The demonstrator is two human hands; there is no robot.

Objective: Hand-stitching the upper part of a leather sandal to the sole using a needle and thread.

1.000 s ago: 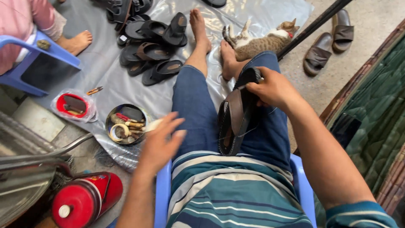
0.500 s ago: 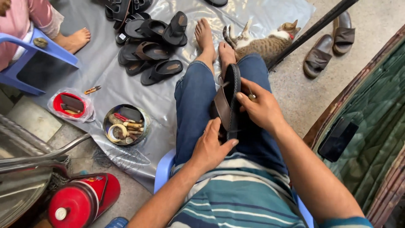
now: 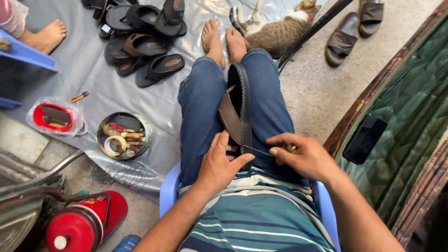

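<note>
Grey plastic sheet (image 3: 116,84) spread over a concrete floor (image 3: 322,88), seen from above past two denim-clad legs stretched out from a blue plastic chair (image 3: 169,186).

Dark sandal (image 3: 239,109) stood on edge between the thighs, sole running lengthwise along the legs, brown strap turned toward the left leg. Left hand (image 3: 219,163) clamped round the near end of the sandal, thumb across the sole's edge, fingers curled on the strap side. Right hand (image 3: 303,156) just beside it on the right thigh, grip closed to a pinch of thumb and forefinger on a thin dark thread (image 3: 259,150) stretched taut from the sandal's edge; possibly a needle in that pinch, too small to tell. Ring on one finger of the right hand.

Heap of dark sandals (image 3: 140,42) at the far edge of the sheet, left of the bare feet. Tabby cat (image 3: 275,28) stretched out at the far right edge of the sheet, just beyond the toes. Brown pair of slides (image 3: 352,30) on the bare concrete past the cat. Round tin of tools (image 3: 124,135) on the sheet beside the left knee, red lid (image 3: 53,116) in a clear bag further left, small knife (image 3: 78,97) near it. Red canister (image 3: 81,224) at the near left corner. Black phone (image 3: 365,139) lying on green fabric (image 3: 410,126) at the right. Another person's bare foot (image 3: 46,36) at the far left corner.
</note>
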